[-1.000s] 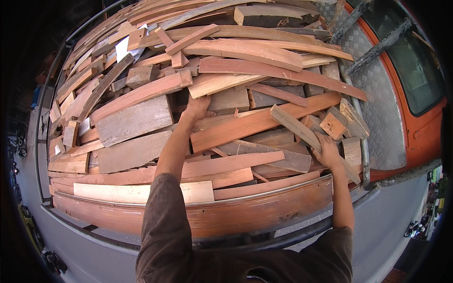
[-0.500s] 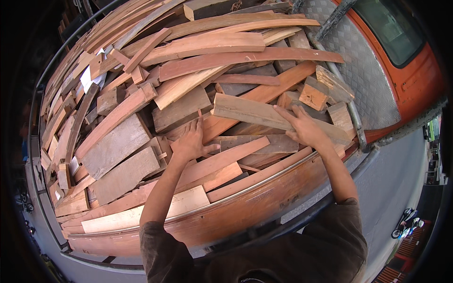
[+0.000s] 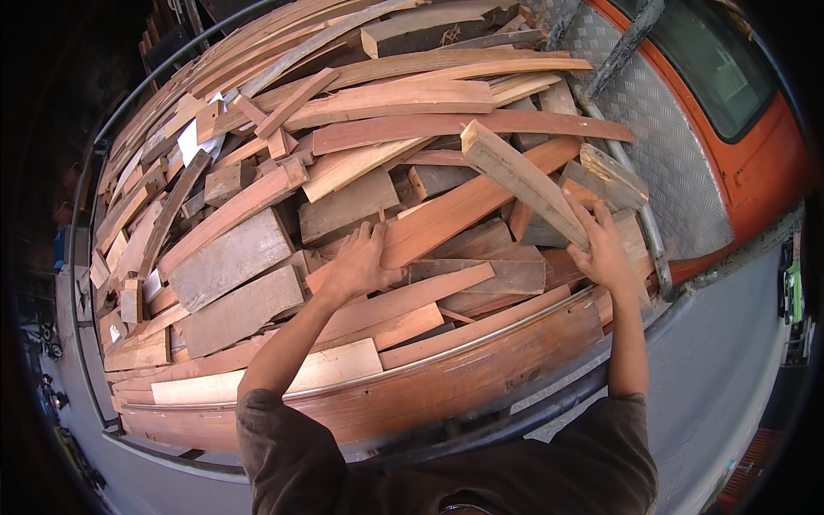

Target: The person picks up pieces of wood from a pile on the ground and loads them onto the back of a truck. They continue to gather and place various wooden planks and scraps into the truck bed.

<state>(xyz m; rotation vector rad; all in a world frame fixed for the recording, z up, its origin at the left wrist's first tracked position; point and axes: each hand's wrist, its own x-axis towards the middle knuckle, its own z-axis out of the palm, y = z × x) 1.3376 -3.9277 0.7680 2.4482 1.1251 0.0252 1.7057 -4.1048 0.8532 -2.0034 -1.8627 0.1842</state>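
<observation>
Swinging round to a steeper slant over the past half second, a weathered grey-brown beam (image 3: 524, 182) is now tilting across the heap near the right edge of the truck bed (image 3: 446, 386), just in from its near right corner. The right hand (image 3: 603, 249), lying flatter along the wood half a second ago, is gripping the beam between thumb and fingers, and is hiding its lower end. Nearer the middle of the bed, the left hand (image 3: 359, 262) is resting palm down, fingers loosely bent, over one long reddish plank (image 3: 463, 210); its fingertips are partly dropping from sight, so whether it is gripping cannot be told.

Two hands are working over one heap of sawn wood (image 3: 227, 257), whose pieces are overlapping too thickly to count. Toward the bed's far left corner, one larger white sheet (image 3: 190, 146) is poking out, partly covered by timber. Two grey struts (image 3: 622, 51) are slanting past the bed's far right corner, the frame cutting both off. Beyond the right edge, one orange cab (image 3: 755, 193) is showing one window (image 3: 725, 77), also cropped. Past the left edge, small dark shapes are blurring beyond recognition.
</observation>
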